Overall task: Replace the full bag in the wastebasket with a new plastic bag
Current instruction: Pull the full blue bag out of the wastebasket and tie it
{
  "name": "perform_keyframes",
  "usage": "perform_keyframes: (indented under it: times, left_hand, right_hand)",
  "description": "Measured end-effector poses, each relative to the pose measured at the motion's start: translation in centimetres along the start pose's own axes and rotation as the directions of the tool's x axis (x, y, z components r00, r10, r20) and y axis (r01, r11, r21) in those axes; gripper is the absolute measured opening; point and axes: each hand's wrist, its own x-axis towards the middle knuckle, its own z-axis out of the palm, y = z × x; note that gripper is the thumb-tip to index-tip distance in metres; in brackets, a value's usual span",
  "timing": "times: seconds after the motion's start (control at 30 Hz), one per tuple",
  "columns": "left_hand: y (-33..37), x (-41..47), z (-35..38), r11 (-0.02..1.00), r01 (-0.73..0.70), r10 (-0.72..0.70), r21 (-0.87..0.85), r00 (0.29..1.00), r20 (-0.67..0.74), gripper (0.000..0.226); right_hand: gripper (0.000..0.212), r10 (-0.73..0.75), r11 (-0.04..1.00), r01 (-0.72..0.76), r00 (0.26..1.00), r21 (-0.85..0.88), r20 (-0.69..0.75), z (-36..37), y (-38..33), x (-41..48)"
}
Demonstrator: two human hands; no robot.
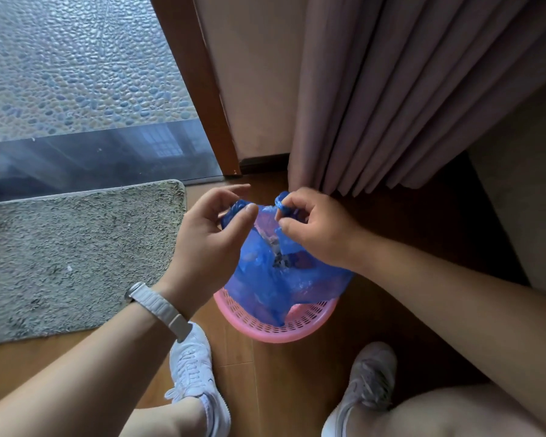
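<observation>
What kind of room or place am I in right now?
Probably a home, beside a door to an outdoor area. A shaggy grey-green doormat lies on the brown wooden plank floor, pleated mauve curtains hang alongside, and grey pebble paving shows through the glass.

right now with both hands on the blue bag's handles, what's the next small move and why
Probably cross the two handles and knot them. The left hand and right hand each pinch a bunched handle of the blue bag, its mouth gapes with rubbish showing, and it sits in the pink wastebasket.
</observation>
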Motion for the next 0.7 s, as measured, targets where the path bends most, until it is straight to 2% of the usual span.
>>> perform_keyframes:
  times: [0.1,0.2,0.33,0.57,0.7]
  left_hand:
    - [1.5,-0.1,-0.1,0.988,0.021,-0.022,-0.152,1.0,-0.004,0.014]
    - [3.0,-0.2,-0.4,0.967,0.01,-0.009,-0.256,1.0,0.004,0.013]
    - [4.9,-0.9,-1.1,0.958,-0.015,0.015,-0.286,1.0,-0.005,0.011]
    - [6.2,-1.9,-1.2,0.962,0.011,-0.005,-0.272,1.0,0.02,0.012]
    - [5.9,-2.0,-1.1,0.954,0.032,0.005,-0.298,0.993,0.122,0.015]
  right_hand:
    - [0.015,-0.062,0.998,0.063,0.994,0.002,-0.094,-0.9,-2.2,-0.3]
    - [0.014,-0.068,0.996,0.073,0.994,0.053,-0.089,-1.8,-4.8,-1.1]
    - [0.017,-0.082,0.965,0.086,0.996,0.246,-0.027,-2.1,-8.6,-3.6]
    - [0.015,-0.045,0.928,0.092,0.99,0.36,-0.137,-2.2,-10.4,-5.3]
    - [0.018,-0.043,0.964,0.07,0.993,0.256,-0.11,-2.1,-9.2,-4.4]
